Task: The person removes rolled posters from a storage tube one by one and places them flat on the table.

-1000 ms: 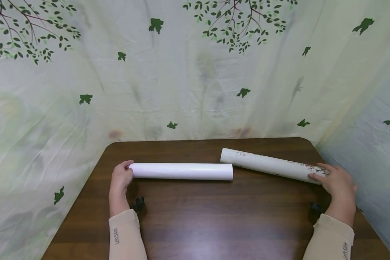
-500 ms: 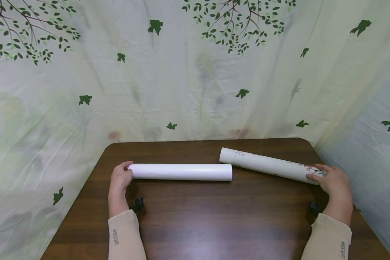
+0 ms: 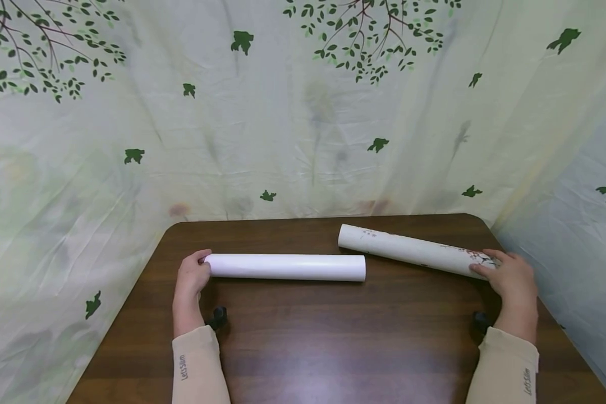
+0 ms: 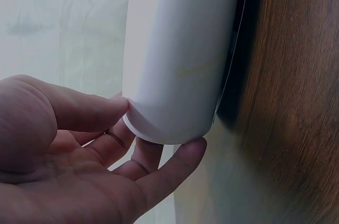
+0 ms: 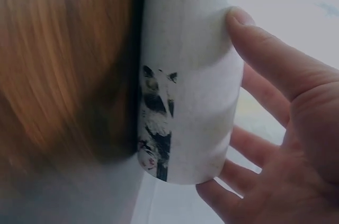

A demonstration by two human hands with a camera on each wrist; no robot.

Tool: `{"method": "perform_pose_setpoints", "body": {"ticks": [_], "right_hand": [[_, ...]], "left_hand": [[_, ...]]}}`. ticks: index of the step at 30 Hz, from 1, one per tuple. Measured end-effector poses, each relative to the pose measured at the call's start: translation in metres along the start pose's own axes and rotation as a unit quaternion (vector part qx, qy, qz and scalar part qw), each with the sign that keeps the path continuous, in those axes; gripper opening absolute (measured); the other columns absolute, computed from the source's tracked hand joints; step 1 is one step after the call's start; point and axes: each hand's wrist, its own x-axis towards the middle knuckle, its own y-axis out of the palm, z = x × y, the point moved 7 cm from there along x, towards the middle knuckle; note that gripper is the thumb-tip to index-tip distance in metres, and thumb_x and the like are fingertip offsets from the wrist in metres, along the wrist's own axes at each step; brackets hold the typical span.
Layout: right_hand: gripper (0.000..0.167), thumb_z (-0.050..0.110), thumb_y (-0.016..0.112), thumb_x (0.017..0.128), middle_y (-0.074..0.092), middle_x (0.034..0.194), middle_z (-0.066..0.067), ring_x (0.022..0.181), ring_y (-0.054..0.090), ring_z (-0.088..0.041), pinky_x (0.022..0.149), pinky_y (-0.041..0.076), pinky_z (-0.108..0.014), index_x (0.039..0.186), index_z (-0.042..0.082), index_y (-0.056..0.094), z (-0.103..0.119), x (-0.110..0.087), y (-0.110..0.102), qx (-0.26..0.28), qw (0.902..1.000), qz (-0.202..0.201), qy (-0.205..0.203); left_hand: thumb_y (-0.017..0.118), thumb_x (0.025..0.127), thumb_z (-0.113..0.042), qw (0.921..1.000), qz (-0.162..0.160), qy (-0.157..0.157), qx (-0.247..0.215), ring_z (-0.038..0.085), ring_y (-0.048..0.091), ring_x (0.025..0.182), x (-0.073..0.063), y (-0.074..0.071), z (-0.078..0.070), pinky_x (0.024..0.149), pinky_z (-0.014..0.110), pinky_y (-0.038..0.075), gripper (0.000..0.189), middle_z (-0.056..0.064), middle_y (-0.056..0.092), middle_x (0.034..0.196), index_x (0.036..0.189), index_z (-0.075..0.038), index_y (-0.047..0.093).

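Observation:
A plain white paper roll (image 3: 285, 267) lies lengthwise across the table in the head view. At its left end my left hand (image 3: 191, 275) holds it, the thumb (image 4: 100, 112) against its side and fingertips at the end rim. To the right, a white paper roll with a printed blossom branch (image 3: 409, 248) lies at a slant, its left end farther back. My right hand (image 3: 512, 280) grips this printed roll near its right end; in the right wrist view the thumb (image 5: 265, 44) lies on its side and fingers curl behind. Those fingers are partly hidden by the roll.
Both rolls are on a brown wooden table (image 3: 333, 336) with rounded far corners. Behind it hangs a pale curtain (image 3: 293, 129) printed with leaves and branches. Below each hand a small dark wrist device (image 3: 218, 318) shows beside the sleeve.
My right hand has moved left and slightly away from me, shifting the printed roll the same way. My left hand and the plain roll have stayed nearly in place.

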Motion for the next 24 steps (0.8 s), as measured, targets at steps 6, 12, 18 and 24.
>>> {"method": "perform_pose_setpoints", "body": {"ticks": [6, 12, 18, 24], "right_hand": [[0.086, 0.061, 0.061, 0.102, 0.014, 0.165, -0.043, 0.145, 0.017, -0.070, 0.106, 0.034, -0.082, 0.164, 0.008, 0.035, 0.005, 0.009, 0.006, 0.021, 0.9993, -0.026, 0.014], [0.080, 0.057, 0.059, 0.104, 0.013, 0.167, -0.041, 0.149, 0.014, -0.067, 0.105, 0.034, -0.083, 0.165, 0.010, 0.035, 0.012, 0.020, 0.009, 0.040, 0.9982, -0.043, 0.012], [0.079, 0.054, 0.059, 0.105, 0.012, 0.167, -0.041, 0.150, 0.014, -0.066, 0.109, 0.031, -0.082, 0.165, 0.010, 0.034, 0.017, 0.038, 0.008, 0.037, 0.9981, -0.047, 0.010], [0.077, 0.052, 0.061, 0.105, 0.016, 0.167, -0.040, 0.150, 0.016, -0.064, 0.111, 0.031, -0.080, 0.165, 0.010, 0.035, 0.021, 0.061, 0.009, 0.034, 0.9977, -0.059, 0.000]], "left_hand": [[0.039, 0.105, -0.005, 0.9999, -0.001, 0.009, 0.004, 0.046, 0.038, 0.145, 0.000, 0.002, -0.002, 0.125, 0.063, 0.033, 0.055, 0.031, 0.034, 0.166, 0.160, -0.001, 0.042], [0.038, 0.106, -0.006, 0.9997, -0.001, 0.021, 0.011, 0.045, 0.041, 0.142, 0.000, 0.008, -0.005, 0.123, 0.062, 0.035, 0.054, 0.031, 0.039, 0.163, 0.159, 0.000, 0.044], [0.039, 0.106, -0.005, 0.9998, -0.001, 0.020, 0.006, 0.044, 0.042, 0.140, -0.001, 0.011, -0.006, 0.123, 0.062, 0.035, 0.053, 0.029, 0.040, 0.163, 0.158, -0.001, 0.045], [0.042, 0.106, -0.007, 0.9998, 0.001, 0.020, 0.006, 0.043, 0.042, 0.141, 0.002, 0.014, -0.007, 0.123, 0.061, 0.036, 0.053, 0.027, 0.039, 0.165, 0.159, -0.004, 0.046]]}}
